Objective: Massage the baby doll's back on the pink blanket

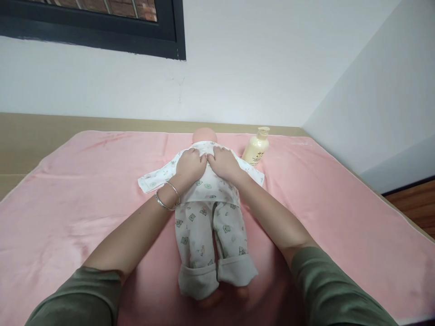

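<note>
A baby doll [210, 192] in a white, patterned top and matching trousers with turned-up cuffs lies lengthwise in front of me. Its bald head [204, 135] points away, with no face showing, and its feet [211, 299] are in shadow near me. My left hand [190, 166] rests on the left of its upper body, palm down, a silver bangle at the wrist. Mirroring it, my right hand [224, 164] rests on the right side. The thumbs point inward and almost meet in the middle. Both hands look open, pressed on the cloth, with fingertips partly hidden.
A cream pump bottle [256, 147] stands just beyond the doll's right sleeve. Under everything is a pink sheet [102, 190] on a wooden surface [30, 140]. A white wall [238, 68] with a dark window frame [178, 31] rises behind; another wall closes the right side.
</note>
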### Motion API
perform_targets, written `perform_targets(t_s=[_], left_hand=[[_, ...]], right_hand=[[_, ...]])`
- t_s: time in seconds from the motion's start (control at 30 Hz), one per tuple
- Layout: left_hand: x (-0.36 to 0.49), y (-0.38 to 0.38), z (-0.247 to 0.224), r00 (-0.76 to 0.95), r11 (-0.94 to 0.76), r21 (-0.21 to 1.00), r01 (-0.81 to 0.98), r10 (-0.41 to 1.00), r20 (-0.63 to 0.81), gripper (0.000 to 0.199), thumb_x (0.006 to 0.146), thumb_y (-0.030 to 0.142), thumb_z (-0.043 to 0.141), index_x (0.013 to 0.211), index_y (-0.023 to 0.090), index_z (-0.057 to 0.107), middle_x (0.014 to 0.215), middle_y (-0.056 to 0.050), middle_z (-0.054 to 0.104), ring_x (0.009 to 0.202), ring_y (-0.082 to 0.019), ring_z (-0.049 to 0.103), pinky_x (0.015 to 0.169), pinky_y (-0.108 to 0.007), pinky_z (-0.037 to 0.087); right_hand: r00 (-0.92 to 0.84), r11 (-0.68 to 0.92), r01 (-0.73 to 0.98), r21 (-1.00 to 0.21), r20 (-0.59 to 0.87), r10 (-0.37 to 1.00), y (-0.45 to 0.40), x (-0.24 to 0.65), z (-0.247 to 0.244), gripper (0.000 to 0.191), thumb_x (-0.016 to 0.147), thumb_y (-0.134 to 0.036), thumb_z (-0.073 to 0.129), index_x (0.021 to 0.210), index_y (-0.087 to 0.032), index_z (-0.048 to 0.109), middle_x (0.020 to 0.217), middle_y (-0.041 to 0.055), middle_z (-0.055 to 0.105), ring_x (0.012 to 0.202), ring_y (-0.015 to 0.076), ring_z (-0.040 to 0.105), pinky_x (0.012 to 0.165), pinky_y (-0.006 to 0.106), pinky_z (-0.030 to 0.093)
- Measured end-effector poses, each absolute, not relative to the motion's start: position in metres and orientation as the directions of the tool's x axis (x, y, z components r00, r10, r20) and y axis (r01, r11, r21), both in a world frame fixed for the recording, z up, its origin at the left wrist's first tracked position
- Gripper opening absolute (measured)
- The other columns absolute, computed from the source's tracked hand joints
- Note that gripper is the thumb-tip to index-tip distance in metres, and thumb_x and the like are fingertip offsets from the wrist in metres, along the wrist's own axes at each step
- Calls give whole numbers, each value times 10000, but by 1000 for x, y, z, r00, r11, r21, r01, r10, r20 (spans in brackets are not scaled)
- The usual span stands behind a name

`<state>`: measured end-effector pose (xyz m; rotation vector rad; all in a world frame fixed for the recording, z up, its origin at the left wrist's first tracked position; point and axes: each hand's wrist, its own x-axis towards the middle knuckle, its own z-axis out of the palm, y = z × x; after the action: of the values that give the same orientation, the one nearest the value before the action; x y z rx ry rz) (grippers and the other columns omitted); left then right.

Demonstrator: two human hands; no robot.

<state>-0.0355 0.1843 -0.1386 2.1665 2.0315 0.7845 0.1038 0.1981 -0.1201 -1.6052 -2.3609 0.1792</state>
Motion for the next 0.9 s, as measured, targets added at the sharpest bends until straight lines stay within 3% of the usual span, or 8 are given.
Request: perform_targets(t_s=[0.17,0.37,0.5,0.67,0.8,0.9], left_hand=[[-42,195,-156,-45,-164,494,854,922,384,343,904,323,411,970,151,700,1065,-186,740,1039,-346,662,975,-489,510],[-40,192,-168,-103,-236,592,771,870,482,433,903,331,405,1164,133,689,1215,-173,729,1138,-338,648,1065,-503,474],[-41,192,-170,-89,-256,597,761,869,486,426,906,325,408,1166,145,694,1211,-162,731,1143,-333,645,1070,-503,469],[-43,193,-169,-90,-233,597,768,883,460,424,908,321,397,1158,159,699,1196,-143,740,1129,-312,651,1049,-461,482],[-42,192,-167,-89,-215,577,788,888,452,425,914,316,384,1162,163,693,1214,-139,739,1127,-303,657,1042,-444,483],[-41,191,-166,-104,-190,560,806,887,451,411,915,315,378,1120,163,701,1169,-147,748,1088,-311,666,1012,-451,489]], right_hand=[[-395,447,880,-163,275,877,178,90,-130,431,999,-210,361,1292,-47,632,1402,253,632,1364,352,537,1183,476,373],[-340,392,846,-360,201,919,210,100,-139,580,1024,-332,322,1514,-46,440,1619,212,439,1524,338,367,1262,531,267],[-311,356,818,-452,173,935,224,107,-138,612,1006,-440,365,1507,-101,460,1658,187,388,1558,355,306,1279,592,201],[-250,359,733,-578,262,932,200,105,-117,604,966,-317,400,1539,-132,447,1697,134,333,1598,332,250,1303,579,192],[-231,395,749,-532,349,908,189,99,-119,615,938,-198,380,1545,-122,443,1698,129,331,1604,305,243,1313,573,173],[-285,403,772,-492,298,911,192,97,-128,568,950,-220,388,1486,-82,514,1660,180,390,1586,337,277,1296,609,176]])
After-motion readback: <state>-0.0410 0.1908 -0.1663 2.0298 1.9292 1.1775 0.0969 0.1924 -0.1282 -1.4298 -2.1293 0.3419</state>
